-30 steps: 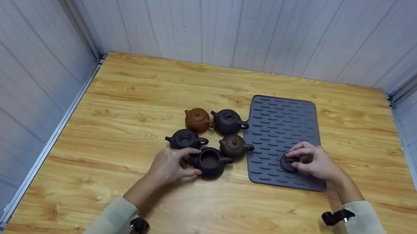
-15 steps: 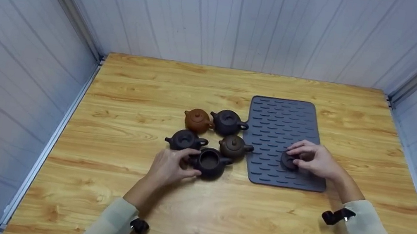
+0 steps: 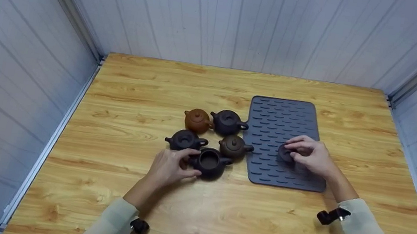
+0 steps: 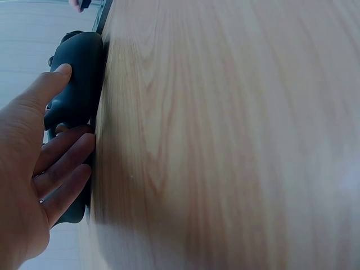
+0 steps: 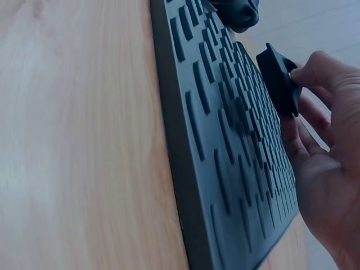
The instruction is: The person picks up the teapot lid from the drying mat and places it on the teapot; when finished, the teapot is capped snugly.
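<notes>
The open dark teapot stands lidless at the front of a group of small teapots. My left hand holds it from the left, thumb and forefinger on either side of its body. In the left wrist view the thumb presses on the dark teapot, while the other fingers extend below. A round dark teapot lid is pinched by my right hand over the grey mat. In the right wrist view the lid is tilted and off the mat.
Behind the open pot stand a brown teapot, a black teapot, an orange-brown teapot and another black teapot, all lidded and close together. Pale panels wall the wooden table at the back and sides.
My right hand has lifted the lid from the mat and moved it slightly left and toward the back. My left hand and the teapots have stayed in place.
</notes>
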A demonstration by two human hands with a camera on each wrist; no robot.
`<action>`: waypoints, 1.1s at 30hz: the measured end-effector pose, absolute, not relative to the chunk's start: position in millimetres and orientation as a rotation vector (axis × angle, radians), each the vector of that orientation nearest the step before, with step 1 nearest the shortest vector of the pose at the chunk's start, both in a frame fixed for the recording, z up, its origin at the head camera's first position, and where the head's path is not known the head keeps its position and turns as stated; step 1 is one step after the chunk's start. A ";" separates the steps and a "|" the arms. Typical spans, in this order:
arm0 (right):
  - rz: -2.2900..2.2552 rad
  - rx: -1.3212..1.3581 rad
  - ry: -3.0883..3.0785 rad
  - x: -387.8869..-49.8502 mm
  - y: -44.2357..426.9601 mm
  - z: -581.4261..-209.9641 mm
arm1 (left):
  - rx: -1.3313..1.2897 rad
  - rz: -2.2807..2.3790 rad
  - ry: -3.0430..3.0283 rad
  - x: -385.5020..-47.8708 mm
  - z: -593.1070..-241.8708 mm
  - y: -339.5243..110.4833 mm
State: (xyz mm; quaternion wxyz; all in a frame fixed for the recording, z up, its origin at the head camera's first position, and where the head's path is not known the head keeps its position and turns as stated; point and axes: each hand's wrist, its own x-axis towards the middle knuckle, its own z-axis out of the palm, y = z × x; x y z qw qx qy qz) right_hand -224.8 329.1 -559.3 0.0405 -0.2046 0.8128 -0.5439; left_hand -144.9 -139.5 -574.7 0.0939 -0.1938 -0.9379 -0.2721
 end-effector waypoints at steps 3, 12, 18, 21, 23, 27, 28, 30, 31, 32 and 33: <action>-1.670 -0.617 2.479 -225.7 325.8 -558.1 | -0.572 -0.806 -2.782 -145.0 -574.3 -139.4; -1.668 -0.653 2.457 -223.2 311.5 -555.4 | -0.559 -0.794 -2.802 -144.7 -574.2 -138.7; -1.641 -0.690 2.465 -221.8 297.4 -553.9 | -0.555 -0.801 -2.801 -144.4 -573.5 -138.9; -1.606 -0.672 2.462 -222.3 291.7 -553.1 | -0.559 -0.799 -2.799 -144.7 -573.9 -138.6; -1.578 -0.682 2.462 -222.8 287.3 -551.6 | -0.559 -0.799 -2.797 -145.2 -574.6 -138.2; -1.523 -0.725 2.465 -224.2 277.1 -546.5 | -0.544 -0.792 -2.805 -145.6 -575.2 -137.5; -1.514 -0.735 2.467 -224.1 274.0 -544.9 | -0.542 -0.788 -2.803 -145.1 -575.5 -137.9; -1.499 -0.745 2.469 -223.7 267.8 -542.0 | -0.539 -0.787 -2.804 -144.3 -575.4 -138.3; -1.492 -0.749 2.472 -223.1 264.7 -540.4 | -0.539 -0.786 -2.804 -144.1 -575.5 -138.6; -1.488 -0.755 2.472 -222.6 261.7 -539.1 | -0.538 -0.788 -2.803 -143.9 -575.5 -138.8; -1.488 -0.762 2.471 -222.3 258.8 -537.8 | -0.539 -0.790 -2.800 -143.7 -575.6 -139.0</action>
